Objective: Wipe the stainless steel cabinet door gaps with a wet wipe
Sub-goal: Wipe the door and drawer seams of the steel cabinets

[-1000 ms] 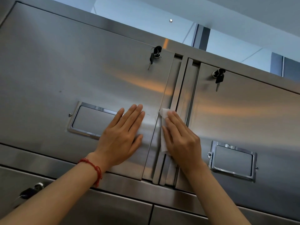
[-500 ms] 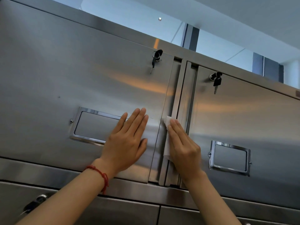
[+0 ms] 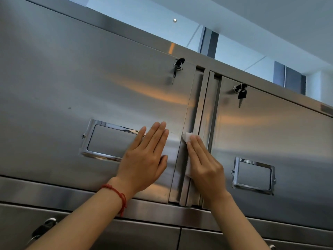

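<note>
Across the upper tier of the stainless steel cabinet (image 3: 108,51), two doors are seen side by side, separated by a vertical post with a recessed gap on each flank. On the left door (image 3: 90,91) a chrome label frame (image 3: 108,139) is fitted and a key (image 3: 177,66) is left in the lock; the right door (image 3: 279,134) carries a smaller frame (image 3: 253,175) and its own key (image 3: 241,92).

The left hand (image 3: 144,159) is laid flat on the left door, fingers straight and close together, nothing held. The right hand (image 3: 203,165) is pressed against the post, fingers extended and together, with the wet wipe (image 3: 187,137) trapped beneath them; only its upper corner and a strip along the left gap (image 3: 193,98) are visible.

Risks are judged as follows. Because the wipe is held by pressure alone, it could be dragged out from under the fingers, or bunched, on a long stroke. Flat fingers may ride over the channel, so its depth could be left uncleaned. Sheet-metal edges may snag the wipe. The left door appears slightly proud at its edge; it could be shifted if the bracing hand is lifted.
</note>
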